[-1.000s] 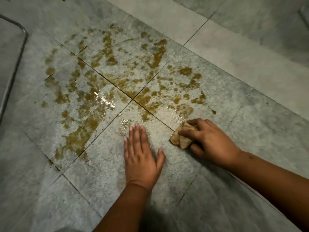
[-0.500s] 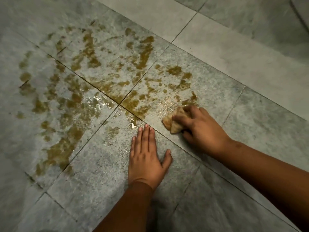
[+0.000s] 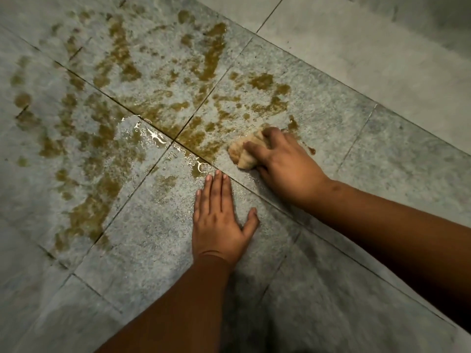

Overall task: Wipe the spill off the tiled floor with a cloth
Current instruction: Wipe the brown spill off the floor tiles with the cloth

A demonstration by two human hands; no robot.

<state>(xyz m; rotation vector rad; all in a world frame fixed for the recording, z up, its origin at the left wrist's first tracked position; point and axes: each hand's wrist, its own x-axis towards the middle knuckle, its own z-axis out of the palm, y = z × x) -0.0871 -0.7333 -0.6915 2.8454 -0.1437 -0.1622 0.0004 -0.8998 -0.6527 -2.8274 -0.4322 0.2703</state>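
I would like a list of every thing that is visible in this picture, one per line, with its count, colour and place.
spill: one wide patch, brown-yellow, spread over several tiles in the upper left and centre; wet and shiny near the middle
cloth: one, beige, bunched, on the floor at the right edge of the spill
tiled floor: one, grey tiles with dark joints, fills the whole view
left hand: one, flat on the floor with straight fingers, below the spill, holds nothing
right hand: one, fingers curled round the cloth, pressing it to the floor
forearms: two, bare, coming in from the bottom and from the right
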